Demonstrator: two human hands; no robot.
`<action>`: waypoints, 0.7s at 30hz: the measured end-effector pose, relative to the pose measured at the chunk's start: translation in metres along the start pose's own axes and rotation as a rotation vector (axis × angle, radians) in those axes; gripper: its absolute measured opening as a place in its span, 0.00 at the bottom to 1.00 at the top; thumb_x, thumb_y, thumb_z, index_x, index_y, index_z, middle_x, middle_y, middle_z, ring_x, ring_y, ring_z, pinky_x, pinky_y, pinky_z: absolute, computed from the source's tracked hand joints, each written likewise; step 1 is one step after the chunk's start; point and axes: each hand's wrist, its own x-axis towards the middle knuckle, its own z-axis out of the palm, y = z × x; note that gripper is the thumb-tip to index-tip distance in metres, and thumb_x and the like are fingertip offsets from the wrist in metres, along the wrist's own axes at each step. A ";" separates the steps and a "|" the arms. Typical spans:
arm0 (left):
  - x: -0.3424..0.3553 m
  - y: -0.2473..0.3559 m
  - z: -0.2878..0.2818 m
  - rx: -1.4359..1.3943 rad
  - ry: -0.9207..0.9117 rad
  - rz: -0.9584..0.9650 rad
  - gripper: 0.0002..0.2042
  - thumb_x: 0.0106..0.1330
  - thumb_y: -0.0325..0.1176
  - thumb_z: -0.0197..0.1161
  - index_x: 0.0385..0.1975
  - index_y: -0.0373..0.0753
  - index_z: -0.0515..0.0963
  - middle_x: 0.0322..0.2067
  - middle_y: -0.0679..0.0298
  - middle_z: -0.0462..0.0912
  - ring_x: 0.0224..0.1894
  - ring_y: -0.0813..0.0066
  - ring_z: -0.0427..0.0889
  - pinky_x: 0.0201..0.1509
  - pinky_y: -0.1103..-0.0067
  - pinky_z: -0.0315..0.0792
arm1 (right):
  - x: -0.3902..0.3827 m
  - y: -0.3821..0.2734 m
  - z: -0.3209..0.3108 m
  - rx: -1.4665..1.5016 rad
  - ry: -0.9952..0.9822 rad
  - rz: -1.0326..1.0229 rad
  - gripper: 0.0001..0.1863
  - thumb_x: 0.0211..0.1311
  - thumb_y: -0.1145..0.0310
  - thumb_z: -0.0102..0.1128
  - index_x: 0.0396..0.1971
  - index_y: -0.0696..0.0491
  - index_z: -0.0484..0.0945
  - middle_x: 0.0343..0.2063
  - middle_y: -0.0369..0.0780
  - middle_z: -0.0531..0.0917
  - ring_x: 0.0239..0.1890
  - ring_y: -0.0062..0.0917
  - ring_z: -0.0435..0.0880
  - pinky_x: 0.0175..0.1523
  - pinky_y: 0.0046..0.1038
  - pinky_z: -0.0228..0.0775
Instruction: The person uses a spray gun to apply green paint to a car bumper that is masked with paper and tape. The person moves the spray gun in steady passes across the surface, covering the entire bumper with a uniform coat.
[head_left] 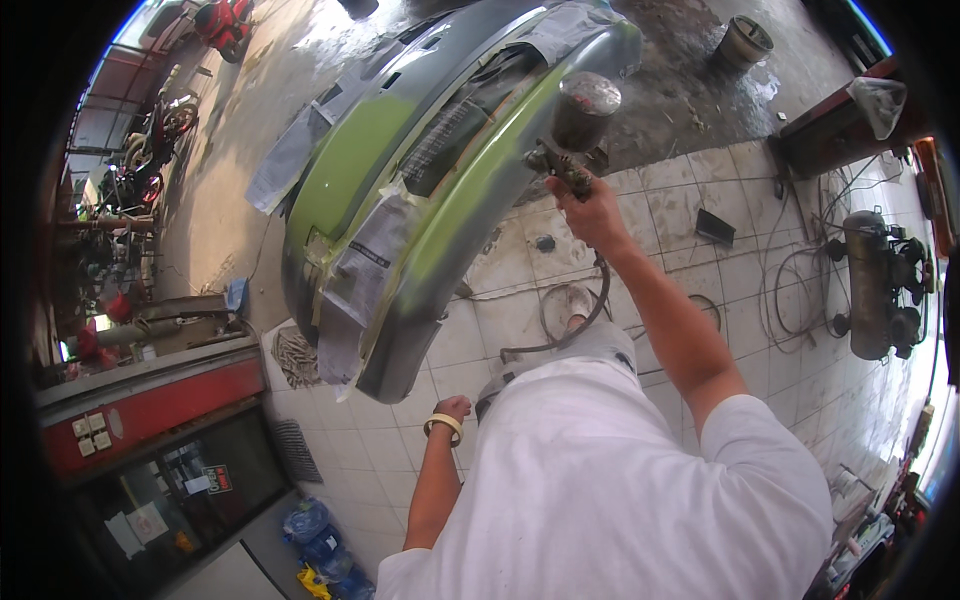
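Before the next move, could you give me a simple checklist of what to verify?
1. Spray gun gripped in the right hand: ok.
2. Left hand clear of the bumper: ok.
3. Hose well away from the legs: not ok, it curves close by them.
4. Masking paper edges fully stuck: cannot tell.
5. Metal cup filled: cannot tell, its inside is hidden.
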 end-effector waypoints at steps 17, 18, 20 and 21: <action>-0.015 0.116 0.033 -0.056 0.103 0.062 0.14 0.68 0.39 0.61 0.43 0.35 0.85 0.37 0.62 0.90 0.40 0.73 0.89 0.48 0.75 0.79 | 0.073 -0.011 -0.086 0.097 0.005 0.026 0.23 0.66 0.48 0.68 0.49 0.51 0.84 0.25 0.37 0.84 0.28 0.19 0.78 0.38 0.27 0.74; -0.020 0.117 0.038 -0.063 0.121 0.047 0.15 0.68 0.39 0.61 0.42 0.34 0.86 0.37 0.61 0.90 0.40 0.72 0.89 0.48 0.75 0.79 | 0.076 -0.013 -0.093 0.081 0.015 0.019 0.23 0.66 0.48 0.68 0.50 0.51 0.84 0.25 0.37 0.84 0.28 0.19 0.78 0.38 0.27 0.73; -0.025 0.119 0.041 -0.026 0.082 -0.010 0.15 0.69 0.39 0.63 0.48 0.37 0.85 0.39 0.63 0.90 0.41 0.73 0.89 0.48 0.75 0.79 | 0.079 -0.013 -0.098 0.069 -0.028 0.014 0.24 0.66 0.48 0.69 0.50 0.51 0.84 0.25 0.37 0.84 0.28 0.19 0.78 0.38 0.27 0.74; -0.028 0.119 0.042 -0.007 0.063 -0.039 0.16 0.69 0.39 0.64 0.51 0.38 0.84 0.40 0.64 0.89 0.42 0.73 0.89 0.48 0.75 0.79 | 0.077 -0.013 -0.097 0.072 -0.081 0.016 0.24 0.66 0.48 0.69 0.50 0.51 0.83 0.25 0.37 0.84 0.28 0.19 0.79 0.38 0.27 0.74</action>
